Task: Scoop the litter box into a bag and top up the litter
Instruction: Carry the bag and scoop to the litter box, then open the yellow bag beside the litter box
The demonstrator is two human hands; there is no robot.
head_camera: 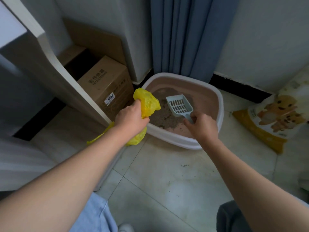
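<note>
I see my left hand (132,117) clenched around a bunched yellow plastic bag (148,102). One crumpled wad bulges out beyond the knuckles and the rest trails under the wrist down to the tiled floor (167,173). My right hand (200,125) has its fingers curled round the handle of a pale grey-blue litter scoop (179,106). The scoop's slotted head points away from that hand and to its left. It sits above the grey litter (163,116), and I cannot tell whether it touches the grains.

The litter box (175,141) is a white-rimmed tray with a pinkish inside. It lies directly beyond both hands, its near rim just under the right wrist and beside the left fist. The litter covers only part of the tray bottom, mostly between the two hands. The upper wad of the bag and the scoop head are near each other but apart.

Beyond the left hand and to its left stands a cardboard box (107,81) with a white sticker. Well to the right of the right hand, a printed sack (275,118) with cartoon animals leans by the wall. A blue curtain (180,34) hangs beyond the tray.
</note>
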